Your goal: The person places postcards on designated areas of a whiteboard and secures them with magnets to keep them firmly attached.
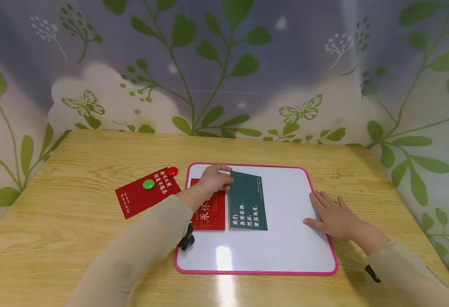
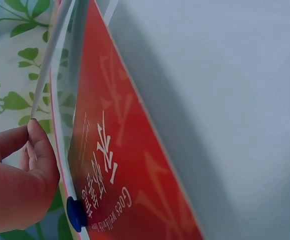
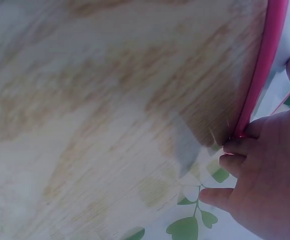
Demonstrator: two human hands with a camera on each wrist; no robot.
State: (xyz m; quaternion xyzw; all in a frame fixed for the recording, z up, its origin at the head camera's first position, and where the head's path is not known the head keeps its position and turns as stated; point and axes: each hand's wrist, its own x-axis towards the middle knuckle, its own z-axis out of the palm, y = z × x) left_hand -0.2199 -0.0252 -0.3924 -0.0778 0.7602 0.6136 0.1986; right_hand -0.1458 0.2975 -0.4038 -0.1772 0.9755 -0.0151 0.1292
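Note:
A dark green card (image 1: 247, 204) with white printed characters is over the whiteboard (image 1: 293, 221), its near end close to the surface. My left hand (image 1: 213, 179) pinches its far left corner between thumb and fingers; in the left wrist view the card shows edge-on, tilted up. Left of it, a red card (image 1: 215, 213) lies on the board, partly covered by my left forearm. A blue magnet (image 2: 76, 214) sits at that card's far edge, hidden in the head view. My right hand (image 1: 333, 217) rests with straight fingers on the board's right edge.
On the wooden table (image 1: 74, 238), left of the board, lies another red card (image 1: 136, 200). A green magnet (image 1: 149, 184) is on it, and a red magnet (image 1: 172, 171) sits at its upper right corner. Behind the table hangs a leaf-patterned cloth (image 1: 224, 85).

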